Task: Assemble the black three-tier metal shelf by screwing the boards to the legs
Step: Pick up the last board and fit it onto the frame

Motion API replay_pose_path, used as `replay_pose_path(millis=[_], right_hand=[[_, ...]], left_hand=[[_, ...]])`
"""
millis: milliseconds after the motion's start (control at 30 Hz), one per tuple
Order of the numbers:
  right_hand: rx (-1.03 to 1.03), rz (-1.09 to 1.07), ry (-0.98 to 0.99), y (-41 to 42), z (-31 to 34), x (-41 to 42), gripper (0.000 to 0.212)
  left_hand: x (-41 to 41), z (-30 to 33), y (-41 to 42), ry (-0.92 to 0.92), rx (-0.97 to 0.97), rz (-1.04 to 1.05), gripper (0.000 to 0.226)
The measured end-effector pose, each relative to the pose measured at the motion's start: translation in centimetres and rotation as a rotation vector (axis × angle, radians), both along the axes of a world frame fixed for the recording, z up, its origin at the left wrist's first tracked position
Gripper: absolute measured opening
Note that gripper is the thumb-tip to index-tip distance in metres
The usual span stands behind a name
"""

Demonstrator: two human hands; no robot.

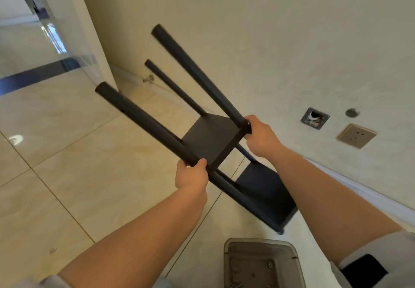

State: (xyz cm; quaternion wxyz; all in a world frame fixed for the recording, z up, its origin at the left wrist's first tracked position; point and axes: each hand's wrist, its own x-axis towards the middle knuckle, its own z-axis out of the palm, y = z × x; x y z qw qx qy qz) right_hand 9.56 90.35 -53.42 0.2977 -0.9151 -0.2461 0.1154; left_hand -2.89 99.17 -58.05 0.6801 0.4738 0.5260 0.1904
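Observation:
I hold a partly assembled black metal shelf tilted in the air above the tiled floor. Its middle board (212, 138) and lower board (267, 192) sit between round black legs that point up and to the left. My left hand (190, 175) grips the near leg (143, 121) beside the middle board. My right hand (260, 136) grips the far corner of that board, where another leg (195, 72) joins it. A third leg (173, 87) shows behind; the fourth is mostly hidden. The upper leg ends are bare, with no board on them.
A grey plastic bin (262, 263) holding small screws stands on the floor right below me. The wall on the right carries a socket (356, 135) and an open hole plate (314, 118). A door stop (148, 78) and a glass door edge stand at the left.

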Motion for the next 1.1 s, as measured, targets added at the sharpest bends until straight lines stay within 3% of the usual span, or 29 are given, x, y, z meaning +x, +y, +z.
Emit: replay_pose_path(millis=[100, 367, 1100], right_hand=[[-0.015, -0.014, 0.049, -1.5, 0.6, -0.1, 0.039], [0.108, -0.241, 0.249, -4.5, -3.6, -2.3, 0.04], [0.057, -0.437, 0.221, -8.9, -7.6, -6.0, 0.031]], left_hand=[[0.2, 1.0, -0.3, 0.031, 0.166, -0.082, 0.016], [-0.7, 0.1, -0.6, 0.073, 0.482, -0.316, 0.015], [-1.0, -3.5, -3.0, 0.099, 0.473, -0.452, 0.024]])
